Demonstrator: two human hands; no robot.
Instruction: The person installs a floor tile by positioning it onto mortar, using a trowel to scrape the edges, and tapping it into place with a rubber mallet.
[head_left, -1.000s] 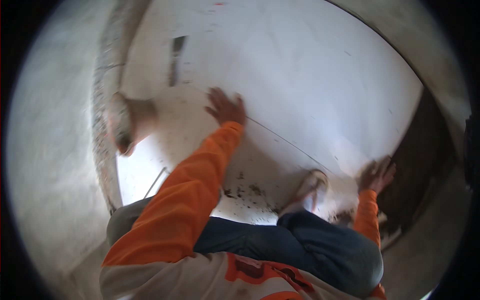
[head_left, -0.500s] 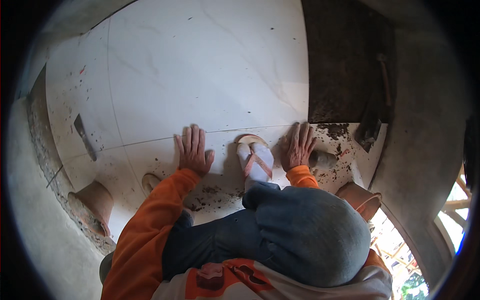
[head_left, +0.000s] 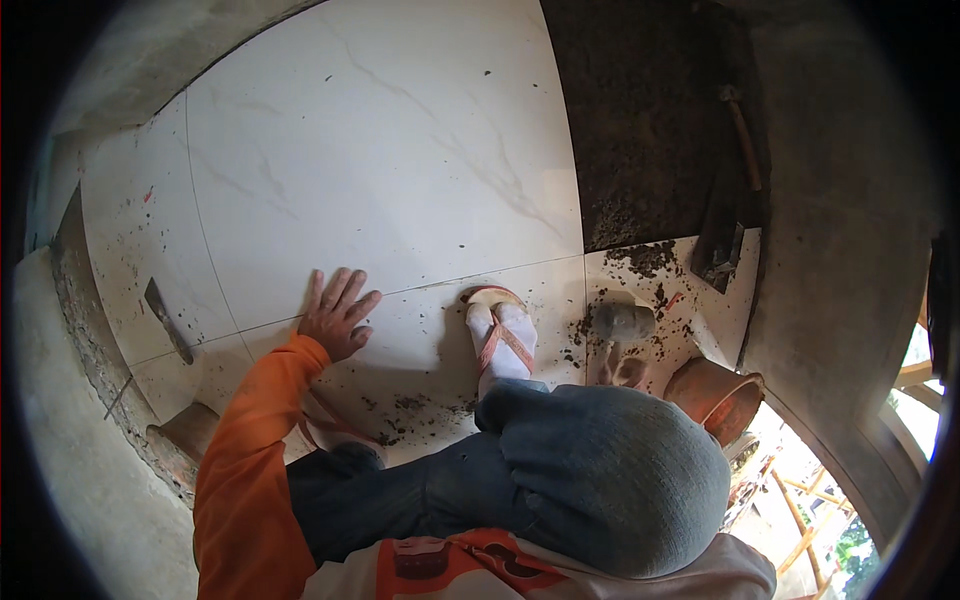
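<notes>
While the left hand (head_left: 338,315) lies spread on tiles (head_left: 400,180), the right hand (head_left: 628,373) is beside a grey cylinder (head_left: 625,322). I cannot tell that hand's grip.

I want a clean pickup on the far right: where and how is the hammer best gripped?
Grip the hammer around mid-handle, probably from above on the near side: it lies on the dark ground with its head at the far end and its long, slim handle forming the near end.

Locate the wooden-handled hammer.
Head view, upper right: the hammer lies on dark dirt, between the white tile and grey wall.
</notes>
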